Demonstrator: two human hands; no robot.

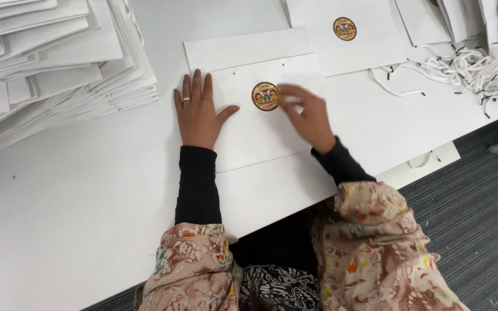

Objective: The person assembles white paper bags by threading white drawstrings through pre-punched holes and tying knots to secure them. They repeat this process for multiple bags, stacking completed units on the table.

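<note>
Hands are both on a flat white paper bag point(260, 135) lying mid-table, near edge toward me. I see the left hand point(198, 112) spread flat, fingers straight and slightly apart, palm pressing the bag's left edge; silver ring point(185, 99) on one finger. Right hand point(306, 118) is loosely curled over the bag's right part, fingertips just right of a round sticker point(265, 96); it is motion-blurred, so I can't tell whether it pinches anything.

Sticker: circular, brown-orange rim, colourful cartoon picture inside, stuck on the bag's upper middle. Two small punched holes sit above it, near the bag's far edge.

Second white bag point(341, 43) lies farther right, with the same round sticker point(344, 29) near its top. Far left: tall slumped stack of flat white bags point(53, 63). Far right: tangle of white cord handles with black tips point(468, 69), plus more white sheets point(433, 20) behind. White table point(76, 219) underneath; grey carpet point(479, 219) at near right.
</note>
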